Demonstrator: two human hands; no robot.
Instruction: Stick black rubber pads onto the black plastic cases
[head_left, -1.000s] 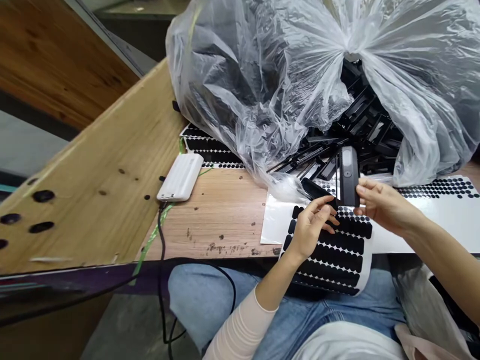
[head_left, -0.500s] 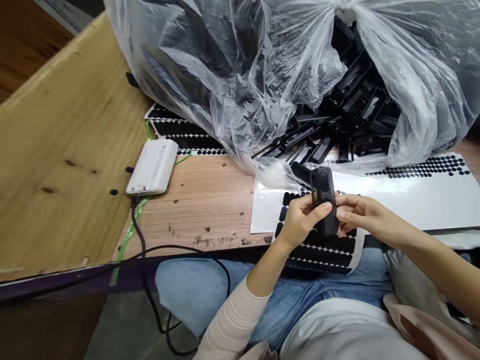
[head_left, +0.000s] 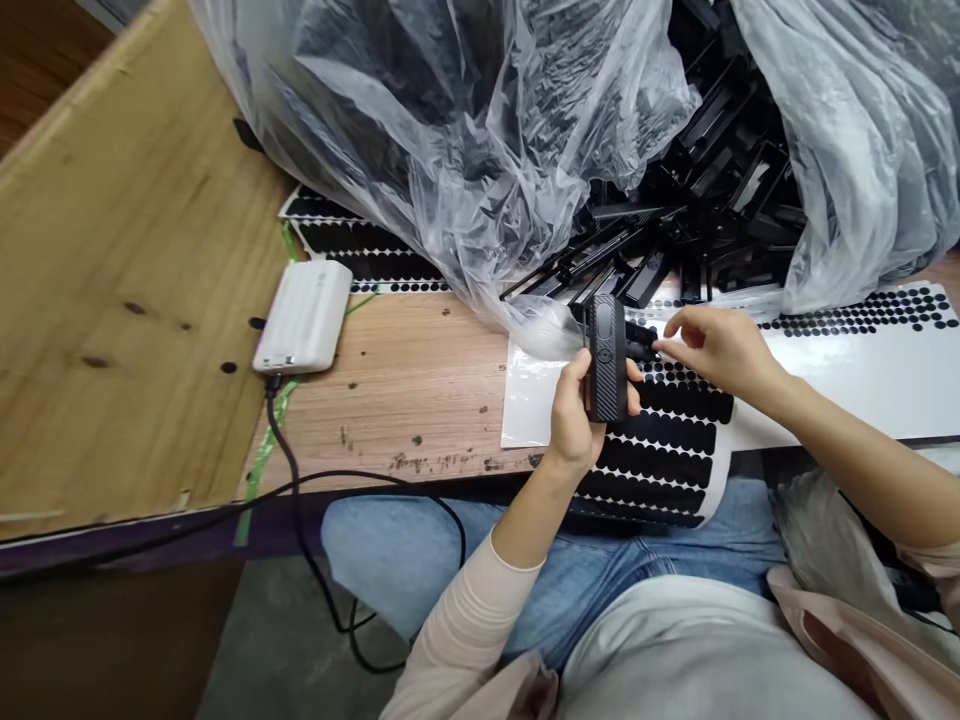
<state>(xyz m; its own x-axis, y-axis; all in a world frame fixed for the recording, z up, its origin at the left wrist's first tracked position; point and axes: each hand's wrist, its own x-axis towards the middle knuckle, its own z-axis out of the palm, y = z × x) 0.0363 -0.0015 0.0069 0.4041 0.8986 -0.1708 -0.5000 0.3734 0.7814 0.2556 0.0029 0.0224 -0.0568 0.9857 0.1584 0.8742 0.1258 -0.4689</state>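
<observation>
My left hand (head_left: pixel 576 415) is wrapped round a black casing (head_left: pixel 606 370) with a carbon-fibre-like pattern, held upright with its patterned face up. Just right of it, the thumb and forefinger of my right hand (head_left: pixel 716 350) come together in a pinch at a small dark piece, too small to name. Beneath both hands lies a sheet of black stickers (head_left: pixel 652 450), with round dots toward its top and wider dark strips lower down. Its lower end hangs over the table edge above my lap.
A clear plastic bag (head_left: pixel 480 180) spills a heap of black plastic parts (head_left: pixel 720 190) at the back. A white power bank (head_left: pixel 304 315) with a black cable (head_left: pixel 289 455) sits left, beside a wooden board (head_left: pixel 142 280). Another dotted sheet (head_left: pixel 840 370) lies right.
My right hand has let go of the casing and moved up to the sticker sheet. My left hand has shifted slightly left with the casing. The view has tilted a little.
</observation>
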